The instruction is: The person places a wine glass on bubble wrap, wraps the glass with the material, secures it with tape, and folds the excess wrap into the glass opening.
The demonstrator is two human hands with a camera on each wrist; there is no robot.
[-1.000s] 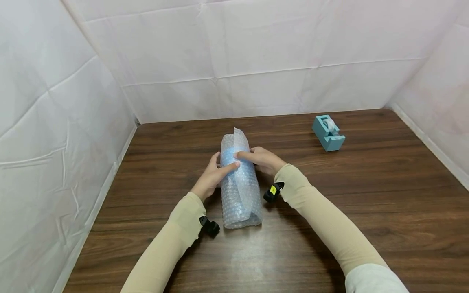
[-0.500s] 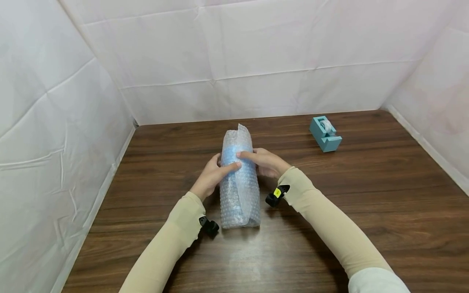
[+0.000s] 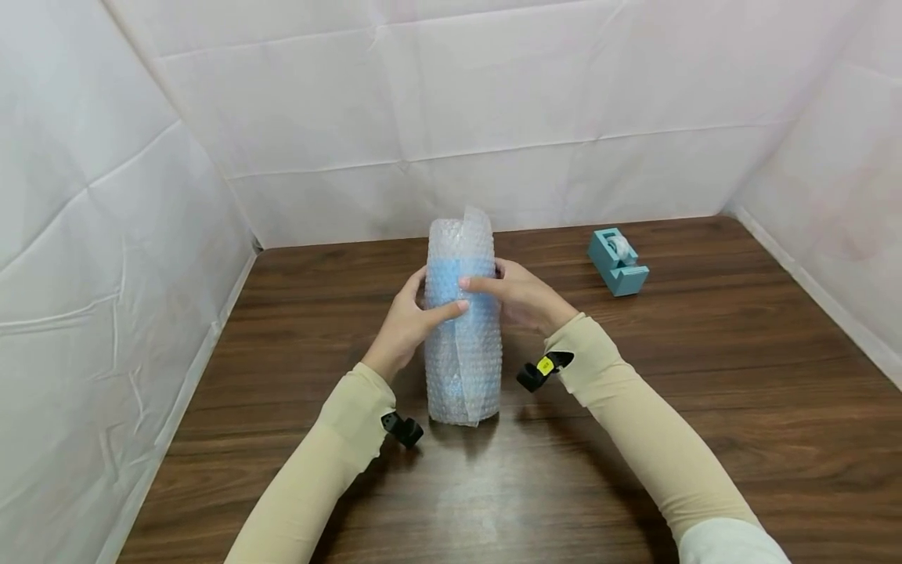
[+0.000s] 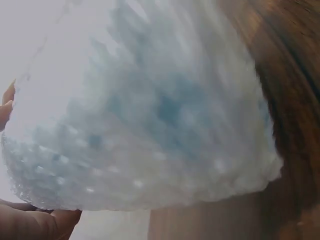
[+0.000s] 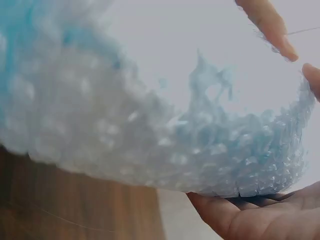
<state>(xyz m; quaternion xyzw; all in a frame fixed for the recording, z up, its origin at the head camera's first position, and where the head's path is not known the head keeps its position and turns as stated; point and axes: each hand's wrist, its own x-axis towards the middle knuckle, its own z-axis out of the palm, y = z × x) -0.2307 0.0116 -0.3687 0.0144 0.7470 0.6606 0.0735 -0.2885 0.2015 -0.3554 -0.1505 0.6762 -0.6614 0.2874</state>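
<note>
A roll of bubble wrap (image 3: 465, 368) stands tilted at the middle of the table, a pale blue object showing through its layers. My left hand (image 3: 411, 323) grips its left side, thumb across the front. From the right, my right hand (image 3: 527, 298) holds it the same way, its thumb pressing near the loose flap that runs down the front. Both wrist views are filled by the bubble wrap (image 4: 150, 125), blurred up close. In the right wrist view, fingers (image 5: 250, 217) lie along the wrap's far side. What exactly is inside cannot be made out.
A teal tape dispenser (image 3: 618, 262) with a roll of clear tape sits at the back right of the brown wooden table (image 3: 669, 407). White sheeting (image 3: 493, 102) hangs behind the table and along both sides.
Both hands have tipped the wrapped roll up from lying back to more upright, its top rising. The thumbs stay on its front. The tape dispenser shifts slightly left in view as the camera moves.
</note>
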